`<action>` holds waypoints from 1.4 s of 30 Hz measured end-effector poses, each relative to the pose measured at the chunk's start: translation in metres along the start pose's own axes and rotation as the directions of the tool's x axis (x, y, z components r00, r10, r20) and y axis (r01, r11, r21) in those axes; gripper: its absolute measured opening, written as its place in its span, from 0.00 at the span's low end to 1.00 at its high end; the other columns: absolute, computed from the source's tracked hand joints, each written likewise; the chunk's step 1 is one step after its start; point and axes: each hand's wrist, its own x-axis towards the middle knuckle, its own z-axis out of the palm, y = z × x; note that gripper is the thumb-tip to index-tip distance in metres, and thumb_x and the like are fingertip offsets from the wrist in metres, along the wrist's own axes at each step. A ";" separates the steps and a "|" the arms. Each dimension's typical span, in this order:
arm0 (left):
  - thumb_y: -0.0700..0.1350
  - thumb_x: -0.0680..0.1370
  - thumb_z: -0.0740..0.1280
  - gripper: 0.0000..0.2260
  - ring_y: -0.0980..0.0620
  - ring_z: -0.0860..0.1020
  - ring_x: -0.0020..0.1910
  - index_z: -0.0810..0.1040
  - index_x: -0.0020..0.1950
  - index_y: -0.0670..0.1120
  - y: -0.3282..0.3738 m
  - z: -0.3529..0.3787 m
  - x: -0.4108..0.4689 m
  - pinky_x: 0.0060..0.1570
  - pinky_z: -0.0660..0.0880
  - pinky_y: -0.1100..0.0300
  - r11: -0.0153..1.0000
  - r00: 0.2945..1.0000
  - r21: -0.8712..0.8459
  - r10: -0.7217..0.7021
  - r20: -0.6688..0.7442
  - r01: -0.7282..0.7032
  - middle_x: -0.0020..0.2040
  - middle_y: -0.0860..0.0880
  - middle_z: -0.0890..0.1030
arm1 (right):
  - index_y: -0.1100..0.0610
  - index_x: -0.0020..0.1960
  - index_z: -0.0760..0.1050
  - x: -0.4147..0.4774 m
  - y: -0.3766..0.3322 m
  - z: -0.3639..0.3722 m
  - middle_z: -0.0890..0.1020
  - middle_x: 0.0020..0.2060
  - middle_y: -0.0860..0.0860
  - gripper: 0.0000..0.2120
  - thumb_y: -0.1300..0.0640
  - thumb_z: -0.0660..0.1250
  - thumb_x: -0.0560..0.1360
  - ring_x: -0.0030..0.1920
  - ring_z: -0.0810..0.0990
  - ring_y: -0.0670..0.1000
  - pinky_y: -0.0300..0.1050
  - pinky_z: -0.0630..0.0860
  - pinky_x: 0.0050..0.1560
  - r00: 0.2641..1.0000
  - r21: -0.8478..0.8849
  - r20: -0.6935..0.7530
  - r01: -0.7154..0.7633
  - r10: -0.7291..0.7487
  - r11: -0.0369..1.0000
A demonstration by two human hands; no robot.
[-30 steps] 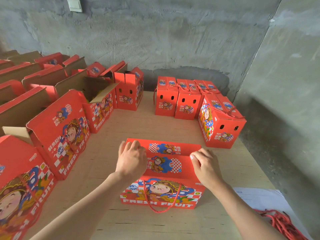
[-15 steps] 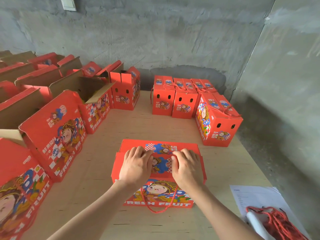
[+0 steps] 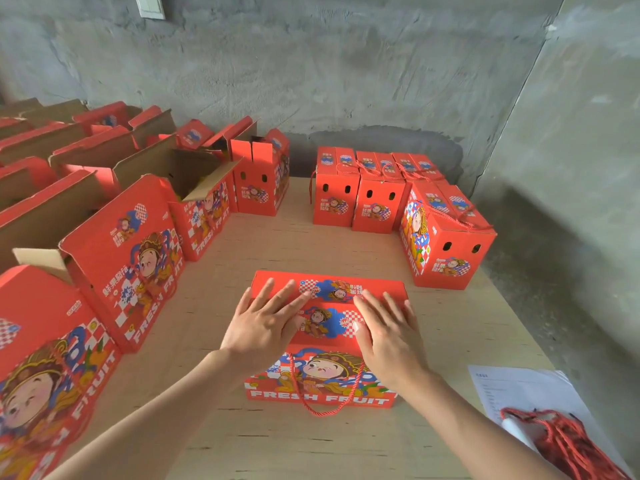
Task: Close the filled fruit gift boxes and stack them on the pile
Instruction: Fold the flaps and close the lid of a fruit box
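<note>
A red fruit gift box point(image 3: 327, 341) printed with a cartoon figure and "FRESH FRUIT" stands in the middle of the wooden table point(image 3: 277, 441), its top flaps folded down and a red cord handle hanging on its front. My left hand point(image 3: 265, 323) lies flat on the left half of the lid with straight, spread fingers. My right hand point(image 3: 386, 329) presses flat on the right half the same way. A group of closed red boxes point(image 3: 381, 195) stands at the back right.
Several open red boxes point(image 3: 121, 244) with raised flaps line the left side and far left. One closed box point(image 3: 446, 237) sits apart at the right. A white paper sheet point(image 3: 519, 389) and a bundle of red cords point(image 3: 568, 441) lie at the front right table edge. Grey concrete walls stand behind.
Both hands moved from the lid's outer edges to its top, folding the flaps down, and now their fingers have spread flat and slightly apart on the lid.
</note>
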 end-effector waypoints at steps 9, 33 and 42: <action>0.59 0.81 0.40 0.20 0.51 0.38 0.76 0.33 0.68 0.67 -0.001 0.004 0.000 0.73 0.37 0.51 0.998 0.993 0.053 -0.043 0.106 0.038 0.76 0.61 0.40 | 0.32 0.72 0.36 -0.008 0.006 0.006 0.40 0.76 0.43 0.23 0.42 0.41 0.81 0.76 0.38 0.56 0.58 0.40 0.73 0.973 -0.108 0.206 -0.087 0.108 0.990; 0.59 0.81 0.42 0.27 0.53 0.41 0.77 0.52 0.78 0.50 0.060 0.027 -0.018 0.70 0.32 0.57 0.989 0.988 -0.052 -0.139 -0.065 0.136 0.78 0.53 0.48 | 0.35 0.74 0.51 0.052 0.049 -0.017 0.47 0.77 0.45 0.23 0.41 0.51 0.80 0.77 0.42 0.52 0.50 0.43 0.74 0.941 0.099 0.334 0.030 -0.061 0.995; 0.61 0.79 0.43 0.25 0.52 0.50 0.76 0.66 0.70 0.56 0.028 0.017 0.004 0.71 0.37 0.44 0.989 0.991 -0.102 -0.113 -0.071 0.105 0.75 0.61 0.60 | 0.35 0.73 0.55 0.042 0.030 -0.001 0.65 0.68 0.51 0.23 0.37 0.48 0.78 0.67 0.63 0.57 0.55 0.57 0.64 0.969 -0.073 0.203 -0.131 0.143 0.989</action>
